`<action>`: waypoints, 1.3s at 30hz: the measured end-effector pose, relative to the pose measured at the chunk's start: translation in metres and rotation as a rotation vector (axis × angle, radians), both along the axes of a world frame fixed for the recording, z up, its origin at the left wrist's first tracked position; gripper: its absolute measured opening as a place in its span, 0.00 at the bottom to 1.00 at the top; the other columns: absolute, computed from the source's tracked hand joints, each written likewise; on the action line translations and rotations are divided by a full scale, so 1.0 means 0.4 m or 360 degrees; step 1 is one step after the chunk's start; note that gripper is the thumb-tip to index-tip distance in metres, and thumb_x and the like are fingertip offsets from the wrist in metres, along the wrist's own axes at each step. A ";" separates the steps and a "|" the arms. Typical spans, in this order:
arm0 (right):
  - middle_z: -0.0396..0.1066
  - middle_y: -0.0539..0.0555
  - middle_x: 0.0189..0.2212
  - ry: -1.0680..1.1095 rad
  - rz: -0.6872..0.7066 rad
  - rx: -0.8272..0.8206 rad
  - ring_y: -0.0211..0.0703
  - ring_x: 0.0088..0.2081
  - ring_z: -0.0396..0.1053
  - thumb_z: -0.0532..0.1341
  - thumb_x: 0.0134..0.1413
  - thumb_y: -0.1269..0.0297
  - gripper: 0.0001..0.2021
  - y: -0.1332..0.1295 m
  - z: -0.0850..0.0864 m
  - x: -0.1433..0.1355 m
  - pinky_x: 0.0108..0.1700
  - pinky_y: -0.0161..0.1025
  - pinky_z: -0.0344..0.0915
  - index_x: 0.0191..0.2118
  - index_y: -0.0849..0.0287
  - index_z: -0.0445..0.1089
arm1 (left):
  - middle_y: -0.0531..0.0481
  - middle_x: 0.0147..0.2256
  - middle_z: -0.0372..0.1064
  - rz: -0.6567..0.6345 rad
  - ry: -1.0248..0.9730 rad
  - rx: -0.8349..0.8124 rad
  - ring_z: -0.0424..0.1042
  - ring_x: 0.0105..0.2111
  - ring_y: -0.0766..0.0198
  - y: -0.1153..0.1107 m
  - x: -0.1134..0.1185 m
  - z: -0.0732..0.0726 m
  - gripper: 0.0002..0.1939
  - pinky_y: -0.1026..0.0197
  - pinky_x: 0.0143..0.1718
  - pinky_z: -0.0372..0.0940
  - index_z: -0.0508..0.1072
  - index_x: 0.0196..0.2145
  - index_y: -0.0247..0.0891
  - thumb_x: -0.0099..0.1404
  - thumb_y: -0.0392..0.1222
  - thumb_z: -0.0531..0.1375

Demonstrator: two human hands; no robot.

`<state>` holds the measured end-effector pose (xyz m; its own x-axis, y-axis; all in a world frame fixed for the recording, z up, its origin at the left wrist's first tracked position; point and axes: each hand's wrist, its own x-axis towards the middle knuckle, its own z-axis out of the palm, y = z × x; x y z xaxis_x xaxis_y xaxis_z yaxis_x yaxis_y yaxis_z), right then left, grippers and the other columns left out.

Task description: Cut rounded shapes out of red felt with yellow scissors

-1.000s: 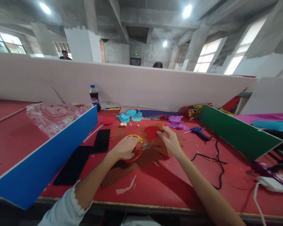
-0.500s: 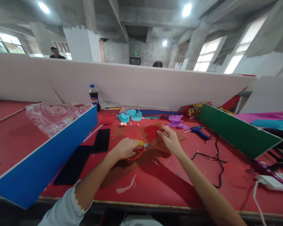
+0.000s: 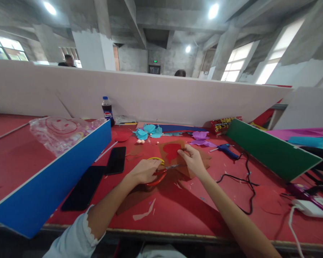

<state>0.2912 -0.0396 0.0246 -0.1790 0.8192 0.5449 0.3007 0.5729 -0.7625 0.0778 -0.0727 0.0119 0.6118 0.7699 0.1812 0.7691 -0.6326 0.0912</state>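
Observation:
My left hand (image 3: 145,171) is closed round the handles of a pair of scissors (image 3: 160,175), one handle yellow and one red. The blades point right and lie at a sheet of brown paper (image 3: 187,169). In my right hand (image 3: 191,158) the paper's upper right edge is pinched between thumb and fingers. A red rounded shape (image 3: 171,152), perhaps heart-like, lies against the brown sheet beside my right fingertips. More brown paper (image 3: 134,199) rests on the table below my left hand. My left fingers partly hide the scissor handles.
Two dark phone-like slabs (image 3: 116,160) lie left, near a standing blue board (image 3: 56,179). A green board (image 3: 269,150) stands right, beside a blue glue gun (image 3: 228,152) with a black cord. Turquoise paper petals (image 3: 150,131), purple ones (image 3: 200,137) and a cola bottle (image 3: 107,111) are behind.
The scissors' handles have spread wider apart, and the blades have shifted slightly. My right hand has moved a little left and down with the brown paper.

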 end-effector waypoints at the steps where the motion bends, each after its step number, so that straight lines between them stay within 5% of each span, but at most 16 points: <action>1: 0.68 0.52 0.30 0.0010 0.0016 -0.0011 0.42 0.35 0.64 0.54 0.50 0.58 0.09 0.001 -0.002 -0.001 0.40 0.38 0.58 0.32 0.57 0.66 | 0.47 0.41 0.66 0.0010 0.0007 -0.0006 0.66 0.40 0.59 -0.002 0.002 0.001 0.16 0.63 0.32 0.59 0.61 0.42 0.40 0.54 0.40 0.52; 18: 0.69 0.51 0.29 0.0037 0.0020 -0.0049 0.42 0.35 0.65 0.56 0.47 0.58 0.09 0.035 -0.014 0.017 0.39 0.38 0.60 0.31 0.57 0.68 | 0.55 0.39 0.67 -0.0013 0.0099 -0.0069 0.68 0.37 0.65 -0.018 0.008 0.015 0.10 0.68 0.29 0.56 0.64 0.38 0.45 0.56 0.40 0.51; 24: 0.69 0.51 0.28 0.0318 0.0112 -0.0358 0.41 0.31 0.65 0.56 0.46 0.58 0.10 0.031 -0.004 0.019 0.35 0.37 0.62 0.32 0.59 0.66 | 0.50 0.40 0.69 0.0201 0.0069 -0.0122 0.68 0.39 0.61 0.006 -0.009 -0.010 0.14 0.65 0.32 0.58 0.66 0.40 0.45 0.56 0.43 0.51; 30: 0.69 0.51 0.26 0.0554 0.0293 -0.0775 0.40 0.28 0.66 0.60 0.41 0.59 0.10 0.039 -0.042 0.009 0.33 0.38 0.63 0.30 0.60 0.66 | 0.43 0.34 0.71 0.0608 0.0065 -0.0144 0.70 0.33 0.54 0.025 -0.035 -0.021 0.18 0.60 0.32 0.59 0.69 0.35 0.41 0.53 0.54 0.52; 39: 0.69 0.50 0.24 0.0489 0.0468 -0.0995 0.37 0.26 0.66 0.62 0.39 0.61 0.09 0.014 -0.077 -0.039 0.31 0.36 0.62 0.27 0.61 0.67 | 0.46 0.33 0.70 0.0702 -0.0184 -0.0086 0.68 0.35 0.58 0.022 -0.039 0.002 0.18 0.61 0.33 0.57 0.70 0.30 0.40 0.61 0.47 0.43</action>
<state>0.2755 -0.0339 -0.0062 -0.3533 0.9339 0.0549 -0.0765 0.0297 -0.9966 0.0623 -0.0640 0.0127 0.2018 0.9625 0.1813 0.9467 -0.2392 0.2159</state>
